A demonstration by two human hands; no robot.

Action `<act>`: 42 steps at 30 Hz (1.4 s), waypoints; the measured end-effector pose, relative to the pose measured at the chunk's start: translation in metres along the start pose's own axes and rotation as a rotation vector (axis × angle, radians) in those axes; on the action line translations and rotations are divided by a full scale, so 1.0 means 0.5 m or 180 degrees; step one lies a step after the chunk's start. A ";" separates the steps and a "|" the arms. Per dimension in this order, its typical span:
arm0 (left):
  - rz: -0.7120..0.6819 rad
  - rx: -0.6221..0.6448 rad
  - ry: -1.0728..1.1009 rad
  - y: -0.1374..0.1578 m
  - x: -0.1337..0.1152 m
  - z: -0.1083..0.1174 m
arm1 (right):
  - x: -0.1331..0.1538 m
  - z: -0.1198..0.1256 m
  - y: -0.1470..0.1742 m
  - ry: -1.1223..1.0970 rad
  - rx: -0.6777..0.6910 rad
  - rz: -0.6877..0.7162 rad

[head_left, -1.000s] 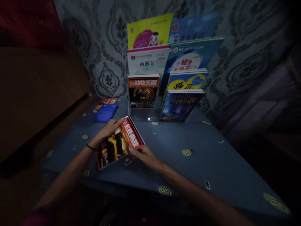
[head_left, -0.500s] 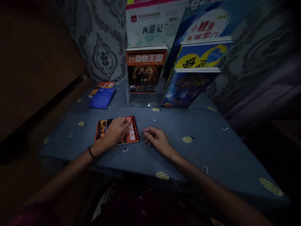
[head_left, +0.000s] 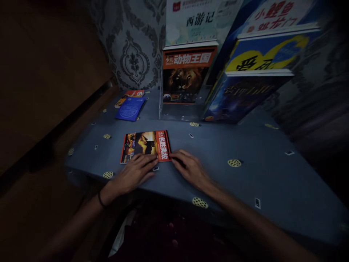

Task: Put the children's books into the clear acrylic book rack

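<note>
Moved since the earlier frame: left hand (head_left: pixel 135 171), from across the cover of the red-and-black book (head_left: pixel 147 143) down to its lower edge; right hand (head_left: pixel 192 169), from apart to the book's lower right corner.
Table: blue-grey printed cloth (head_left: pixel 209 154), across the centre and lower right of the frame.
Wooden panel (head_left: pixel 49 72): brown, upper left of the frame.
Wallpaper (head_left: pixel 133 62): grey damask pattern, behind the table.
Clear stand (head_left: pixel 177 112): upper centre to upper right, holding books upright in two columns.
Left column: pale green book (head_left: pixel 196 22) behind a lion-cover book (head_left: pixel 185 80).
Right column: fish-title book (head_left: pixel 272 14) at the rear, blue-and-yellow book (head_left: pixel 261 58) before it, dark blue book (head_left: pixel 245 98) in front.
Left hand fingers: extended and slightly parted, tips over the lower part of the cover.
Right hand fingers: bunched, tips at the lower right corner; cannot tell whether they pinch it.
Red-and-black book: flat on the cloth, cover up, left of centre in the frame, its title strip at the right end.
Blue booklet (head_left: pixel 130 109): left of the stand, overlapping an orange book (head_left: pixel 135 94).
Wristband (head_left: pixel 100 200): dark, thin, on the left wrist.
</note>
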State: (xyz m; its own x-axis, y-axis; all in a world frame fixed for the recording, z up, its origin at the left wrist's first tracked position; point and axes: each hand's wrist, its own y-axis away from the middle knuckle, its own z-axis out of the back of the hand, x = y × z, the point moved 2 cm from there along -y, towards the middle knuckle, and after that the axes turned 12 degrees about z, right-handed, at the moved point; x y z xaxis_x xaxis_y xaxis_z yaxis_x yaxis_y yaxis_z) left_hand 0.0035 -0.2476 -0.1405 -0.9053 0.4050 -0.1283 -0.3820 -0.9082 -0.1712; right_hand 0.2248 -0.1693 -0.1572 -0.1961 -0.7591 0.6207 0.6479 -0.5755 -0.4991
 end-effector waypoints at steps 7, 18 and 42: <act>0.0724 -0.0331 -0.0069 0.128 0.104 0.014 | -0.005 -0.011 -0.003 0.0517 0.0403 0.0287; 0.0870 -0.0308 -0.0877 0.029 0.077 0.023 | -0.056 -0.015 -0.047 0.0638 0.0260 0.0145; 0.0423 -0.0438 -0.0920 -0.115 -0.025 -0.007 | -0.083 0.005 -0.054 -0.1201 -0.0506 -0.0607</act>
State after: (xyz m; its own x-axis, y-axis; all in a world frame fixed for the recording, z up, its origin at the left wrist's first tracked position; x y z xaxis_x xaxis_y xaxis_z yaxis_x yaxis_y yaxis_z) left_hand 0.0375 -0.1998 -0.1327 -0.9681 0.2196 0.1203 -0.2466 -0.9201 -0.3042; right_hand 0.2172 -0.1215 -0.1679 0.0002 -0.4878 0.8730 0.4993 -0.7563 -0.4227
